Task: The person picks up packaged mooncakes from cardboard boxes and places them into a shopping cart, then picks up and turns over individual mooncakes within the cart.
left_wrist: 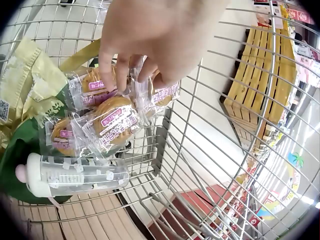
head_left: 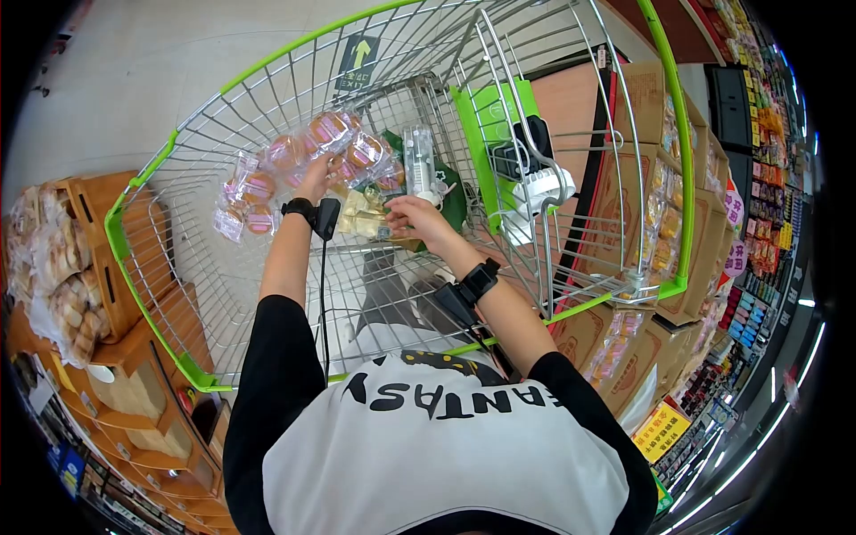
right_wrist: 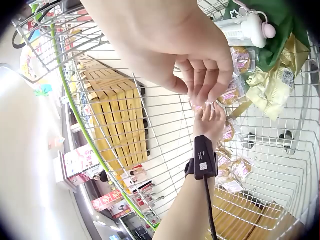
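Note:
Inside the shopping cart (head_left: 192,290), my left hand (head_left: 316,178) reaches down among several wrapped buns (head_left: 332,132). In the left wrist view, its fingers curl down over a wrapped bun (left_wrist: 96,82) and pinch crinkled clear wrapper. My right hand (head_left: 421,220) hovers beside it with loosely bent fingers and nothing in them. Pale yellow packets (head_left: 364,212) lie below and between the hands. Near the right hand is a clear bottle (left_wrist: 82,175) with a white cap and a pink knob. It lies against a dark green bag (left_wrist: 22,162).
More wrapped buns (head_left: 250,192) lie toward the cart's left side. A green-and-white child seat (head_left: 489,134) is at the cart's right end. Wooden bread shelves (head_left: 134,294) stand to the left, stacked cardboard boxes (head_left: 624,196) to the right. A slatted wooden stand (right_wrist: 112,107) lies beyond the cart wires.

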A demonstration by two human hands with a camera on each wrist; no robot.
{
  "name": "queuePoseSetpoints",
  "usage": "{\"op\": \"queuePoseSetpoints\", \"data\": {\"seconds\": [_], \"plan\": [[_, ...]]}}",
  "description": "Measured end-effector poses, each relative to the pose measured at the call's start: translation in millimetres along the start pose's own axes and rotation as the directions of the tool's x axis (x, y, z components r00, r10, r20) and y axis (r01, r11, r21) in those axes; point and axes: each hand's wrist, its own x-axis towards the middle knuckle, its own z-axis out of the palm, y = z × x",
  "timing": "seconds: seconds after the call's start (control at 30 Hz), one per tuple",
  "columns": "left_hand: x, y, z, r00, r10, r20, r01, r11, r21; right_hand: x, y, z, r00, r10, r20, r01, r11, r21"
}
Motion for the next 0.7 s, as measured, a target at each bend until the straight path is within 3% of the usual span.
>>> {"op": "queuePoseSetpoints", "data": {"seconds": [0.13, 0.37, 0.53, 0.6, 0.7], "plan": [[-1, -5, 3, 1.000, 0.006, -0.025, -0.008, 0.998, -0.062, 4, 5, -1, 1.000, 0.001, 0.010, -0.001, 1.000, 0.006], [-22, 8, 8, 0.987, 0.132, 0.093, -0.121, 0.986, -0.114, 2, 5, 2, 0.999, -0.028, 0.029, 0.026, 0.998, 0.052], [-100, 40, 41, 0.951, 0.198, 0.238, -0.186, 0.980, -0.075, 3, 4, -1, 0.996, -0.042, 0.080, 0.037, 0.997, 0.067], [-120, 43, 44, 0.933, 0.170, 0.317, -0.171, 0.985, -0.024, 2, 1, 2, 0.999, -0.044, -0.006, 0.045, 0.992, 0.115], [-163, 52, 62, 0.930, 0.190, 0.315, -0.223, 0.972, 0.073, 3, -1, 4, 0.998, -0.057, 0.023, 0.051, 0.982, 0.183]]}}
